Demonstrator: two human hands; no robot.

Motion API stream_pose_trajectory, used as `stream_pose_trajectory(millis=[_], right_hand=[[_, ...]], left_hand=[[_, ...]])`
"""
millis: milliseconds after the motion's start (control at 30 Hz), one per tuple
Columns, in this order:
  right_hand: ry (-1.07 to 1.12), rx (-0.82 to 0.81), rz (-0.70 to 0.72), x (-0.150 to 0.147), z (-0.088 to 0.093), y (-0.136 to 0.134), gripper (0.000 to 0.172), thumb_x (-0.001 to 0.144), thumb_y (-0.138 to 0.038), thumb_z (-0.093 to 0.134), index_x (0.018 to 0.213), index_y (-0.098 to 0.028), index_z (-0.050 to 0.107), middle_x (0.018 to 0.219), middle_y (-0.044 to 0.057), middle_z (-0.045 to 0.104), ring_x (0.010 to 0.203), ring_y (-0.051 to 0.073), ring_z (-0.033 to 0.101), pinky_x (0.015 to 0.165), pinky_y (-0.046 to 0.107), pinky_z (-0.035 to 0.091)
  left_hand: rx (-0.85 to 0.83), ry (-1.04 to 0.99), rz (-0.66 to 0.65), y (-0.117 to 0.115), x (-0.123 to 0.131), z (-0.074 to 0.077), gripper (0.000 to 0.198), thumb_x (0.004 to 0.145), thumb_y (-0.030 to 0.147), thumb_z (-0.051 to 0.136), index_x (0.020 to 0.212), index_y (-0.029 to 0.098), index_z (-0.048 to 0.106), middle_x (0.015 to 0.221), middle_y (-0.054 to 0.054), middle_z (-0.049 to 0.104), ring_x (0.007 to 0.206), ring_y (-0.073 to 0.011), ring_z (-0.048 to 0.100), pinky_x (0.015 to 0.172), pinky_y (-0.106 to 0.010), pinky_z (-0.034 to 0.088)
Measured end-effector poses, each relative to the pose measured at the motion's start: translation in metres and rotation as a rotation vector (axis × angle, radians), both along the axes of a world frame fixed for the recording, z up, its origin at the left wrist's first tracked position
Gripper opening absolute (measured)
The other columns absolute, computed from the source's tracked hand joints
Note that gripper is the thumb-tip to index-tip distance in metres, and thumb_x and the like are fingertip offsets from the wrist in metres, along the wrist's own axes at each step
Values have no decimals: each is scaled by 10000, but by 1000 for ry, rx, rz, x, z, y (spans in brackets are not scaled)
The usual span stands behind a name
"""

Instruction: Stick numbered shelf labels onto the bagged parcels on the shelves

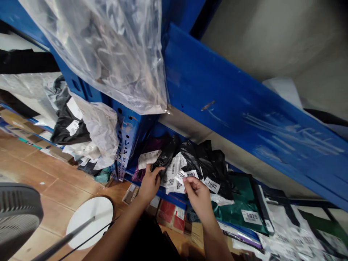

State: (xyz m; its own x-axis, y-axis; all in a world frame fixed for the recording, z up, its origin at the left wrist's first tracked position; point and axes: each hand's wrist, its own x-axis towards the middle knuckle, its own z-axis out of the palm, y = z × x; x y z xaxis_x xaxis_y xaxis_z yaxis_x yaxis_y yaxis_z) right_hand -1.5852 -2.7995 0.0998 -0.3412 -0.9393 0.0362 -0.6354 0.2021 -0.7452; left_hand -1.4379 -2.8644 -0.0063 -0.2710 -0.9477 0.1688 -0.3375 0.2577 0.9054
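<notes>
On a low blue shelf lie black plastic mailer bags with white labels. My left hand (150,183) is closed on the lower edge of a black mailer bag (168,154), next to a purple bag with a white label (149,158). My right hand (196,191) pinches the corner of a white label (180,176) whose visible digits read 006. Around it are labels reading 7003 (191,174), 7007 (170,177) and one ending in 04. Just right of my right hand lies a black bag labelled 7002 (212,185).
A blue shelf beam (231,87) crosses above my hands, and a clear plastic bag (116,54) hangs at upper left. A green bag labelled 6025 (251,216) lies to the right. A fan (19,221) with a white round base (91,217) stands on the floor at left.
</notes>
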Motion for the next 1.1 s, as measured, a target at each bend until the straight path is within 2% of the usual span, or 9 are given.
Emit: stream_pose_trajectory(millis=[167,300,433,533,600,700,800,933,1100], right_hand=[[24,-2,8,-3,-7,1,334,838,-473,511,663,-191,547,514,-35,520,488,126,517,477,221,395],[66,-51,-42,-5,-23,-2,241,814,-451,530,806,-216,475,624,-2,614,589,172,627,515,242,460],[113,-31,-68,-4,-47,-6,304,760,-393,544,967,-207,422,795,97,715,695,231,699,571,291,531],[78,-50,-68,-2,-64,-8,303,763,-359,493,1010,-206,407,829,112,731,738,247,712,605,315,553],[51,-81,-91,-2,-72,-9,285,774,-350,468,1013,-210,400,832,109,736,747,247,713,616,322,557],[37,-124,-120,-3,-80,-8,276,784,-341,457,1020,-211,395,851,113,738,766,243,713,664,337,562],[68,-145,-147,-5,-84,-6,250,793,-335,452,1007,-214,408,859,115,738,786,249,712,667,342,559],[96,-155,-181,-6,-90,-2,247,817,-368,444,1005,-212,412,890,134,737,799,258,710,648,338,555],[89,-155,-146,-10,-94,1,258,829,-380,426,1019,-207,407,905,139,732,810,253,708,644,327,553]], left_hand=[[-11,3,6,-2,0,-1,452,771,14,407,1116,252,576,1104,-51,370,1014,-182,526,953,-365,463],[-39,9,37,-1,1,5,373,774,56,486,1075,243,603,1075,-48,394,1026,-191,515,972,-396,452],[-306,-133,177,19,-7,22,253,790,122,555,1011,212,638,1030,-72,486,983,-228,534,857,-413,506],[-422,-255,18,37,-23,32,276,845,117,493,1084,187,610,924,-63,609,803,-173,611,723,-305,550],[-325,-381,-138,42,-34,35,319,838,56,478,1127,144,580,974,-83,659,840,-170,652,754,-272,558],[-80,-556,-230,37,-46,35,390,818,-22,449,1167,122,547,1102,-123,645,989,-194,649,837,-277,542],[60,-580,-231,28,-50,35,387,863,27,421,1228,135,494,1153,-122,610,972,-189,657,807,-269,545],[85,-555,-228,24,-51,32,301,912,126,399,1185,172,518,1146,-82,596,895,-161,672,742,-236,544],[106,-549,-200,22,-53,28,253,927,214,399,1114,197,569,1120,-64,608,867,-181,672,694,-254,535]])
